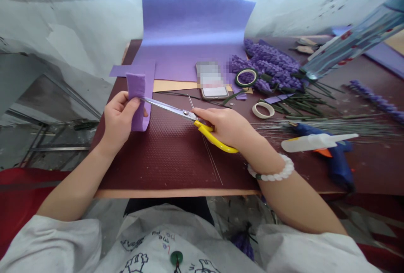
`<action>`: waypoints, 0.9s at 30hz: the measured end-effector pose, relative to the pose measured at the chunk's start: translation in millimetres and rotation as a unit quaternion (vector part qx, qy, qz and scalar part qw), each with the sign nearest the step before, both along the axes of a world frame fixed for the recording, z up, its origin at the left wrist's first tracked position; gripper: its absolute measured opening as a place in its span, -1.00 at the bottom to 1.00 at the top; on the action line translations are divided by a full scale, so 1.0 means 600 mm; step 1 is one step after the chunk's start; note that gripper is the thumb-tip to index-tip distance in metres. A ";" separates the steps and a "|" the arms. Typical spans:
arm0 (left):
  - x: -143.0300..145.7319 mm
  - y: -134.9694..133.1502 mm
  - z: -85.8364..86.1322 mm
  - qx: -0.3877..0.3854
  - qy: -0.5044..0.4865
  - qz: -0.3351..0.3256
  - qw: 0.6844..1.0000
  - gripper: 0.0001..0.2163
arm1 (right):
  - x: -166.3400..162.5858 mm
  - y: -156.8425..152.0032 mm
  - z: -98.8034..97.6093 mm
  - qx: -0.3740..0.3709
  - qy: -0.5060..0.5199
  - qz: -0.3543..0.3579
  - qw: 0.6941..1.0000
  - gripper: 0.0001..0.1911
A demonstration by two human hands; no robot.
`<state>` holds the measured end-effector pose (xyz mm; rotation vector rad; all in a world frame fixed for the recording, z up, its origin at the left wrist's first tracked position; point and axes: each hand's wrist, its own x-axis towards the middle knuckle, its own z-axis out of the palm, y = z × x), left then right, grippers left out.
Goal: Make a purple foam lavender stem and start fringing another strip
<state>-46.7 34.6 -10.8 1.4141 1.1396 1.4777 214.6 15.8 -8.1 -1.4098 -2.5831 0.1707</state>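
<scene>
My left hand (120, 120) pinches a folded strip of purple crepe paper (139, 108) upright near the left edge of the dark red table. My right hand (221, 126) grips yellow-handled scissors (212, 137). Their steel blades (167, 108) point left and reach into the strip, level with my left fingers. A white beaded bracelet (271, 171) circles my right wrist. Thin loose wires (206, 146) lie on the table under the scissors.
A wide purple paper sheet (189, 33) runs up the back wall. A phone (212, 81), green tape roll (245, 77), white tape roll (263, 110), purple paper lavender stems (268, 68), green wire bundle (328, 126) and blue glue gun (339, 167) lie on the table.
</scene>
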 end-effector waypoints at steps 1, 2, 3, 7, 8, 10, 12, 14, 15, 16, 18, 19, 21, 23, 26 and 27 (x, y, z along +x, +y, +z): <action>0.000 0.000 0.000 -0.002 -0.001 -0.002 1.000 -0.89 | 0.000 0.000 0.000 0.002 -0.001 -0.001 1.000 -0.57; 0.001 -0.001 0.001 -0.004 -0.003 -0.003 1.000 -0.89 | 0.000 0.001 0.000 0.003 -0.002 -0.002 1.000 -0.57; 0.001 -0.001 0.001 -0.006 -0.005 -0.004 1.000 -0.89 | 0.000 0.001 -0.001 0.006 -0.004 -0.004 1.000 -0.56; 0.002 0.000 0.001 -0.008 -0.012 -0.006 1.000 -0.89 | 0.000 0.001 -0.002 0.017 -0.012 -0.007 1.000 -0.57; 0.002 0.000 0.000 -0.007 -0.013 -0.006 1.000 -0.89 | 0.000 0.001 -0.002 0.020 -0.014 -0.007 1.000 -0.57; 0.002 0.001 0.000 -0.005 -0.015 -0.009 1.000 -0.89 | 0.001 0.001 -0.002 0.025 -0.015 -0.008 1.000 -0.57; 0.002 0.002 0.000 -0.002 -0.015 -0.012 1.000 -0.88 | 0.001 0.001 -0.001 0.032 -0.016 -0.009 0.999 -0.58; 0.002 0.002 0.000 -0.001 -0.012 -0.015 1.000 -0.88 | 0.002 0.001 0.000 0.038 -0.016 -0.010 0.999 -0.58; 0.002 0.003 0.000 -0.002 -0.011 -0.016 1.000 -0.87 | 0.002 0.001 0.000 0.042 -0.016 -0.010 0.999 -0.58; 0.002 0.003 0.000 -0.004 -0.010 -0.019 1.000 -0.87 | 0.002 0.001 0.000 0.045 -0.017 -0.011 0.999 -0.59; 0.001 0.004 0.000 -0.005 -0.012 -0.025 1.000 -0.86 | 0.002 0.001 0.000 0.051 -0.016 -0.014 0.998 -0.59; 0.001 0.004 0.000 -0.005 -0.013 -0.028 1.000 -0.85 | 0.002 0.001 0.000 0.053 -0.015 -0.015 0.998 -0.59; 0.001 0.005 0.000 -0.003 -0.015 -0.034 0.999 -0.84 | 0.003 0.001 0.000 0.056 -0.015 -0.017 0.998 -0.60; 0.001 0.005 0.000 -0.002 -0.019 -0.042 0.999 -0.82 | 0.004 0.001 -0.001 0.057 -0.016 -0.018 0.998 -0.60; 0.000 0.005 0.000 -0.004 -0.027 -0.052 0.998 -0.81 | 0.005 0.002 -0.001 0.057 -0.016 -0.021 0.998 -0.59; 0.000 0.005 0.000 -0.004 -0.028 -0.053 0.998 -0.81 | 0.005 0.002 -0.001 0.058 -0.015 -0.021 0.998 -0.59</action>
